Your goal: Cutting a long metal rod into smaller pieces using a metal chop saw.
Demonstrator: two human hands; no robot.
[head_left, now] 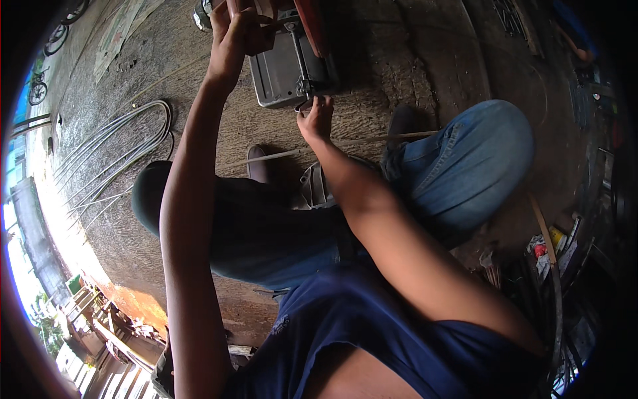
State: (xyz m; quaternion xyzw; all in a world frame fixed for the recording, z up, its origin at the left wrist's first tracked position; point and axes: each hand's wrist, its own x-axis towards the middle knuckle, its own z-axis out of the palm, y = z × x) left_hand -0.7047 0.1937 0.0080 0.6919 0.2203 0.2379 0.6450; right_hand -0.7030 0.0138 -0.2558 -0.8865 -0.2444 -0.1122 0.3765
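Observation:
In front of me on the ground stands a machine with a grey metal base (274, 74), which looks like a cut-off saw. A long clamp screw (300, 56) runs along its top towards me. My right hand (317, 120) has its fingers closed around the small crank handle (302, 105) at the near end of that screw. Farther off and to the left, my left hand (230, 41) grips a reddish-brown metal piece (260, 42) over the base. The upper frame edge cuts this piece off. Beside the screw, a red bar-like part (311, 28) slants over the base.
A looped cable or thin rod bundle (149, 116) lies on the rough floor at left. One thin rod (372, 138) crosses in front of my feet. Scrap and bent strips (555, 253) are piled at right, wooden pieces (113, 332) at lower left. Bicycles (38, 90) stand far left.

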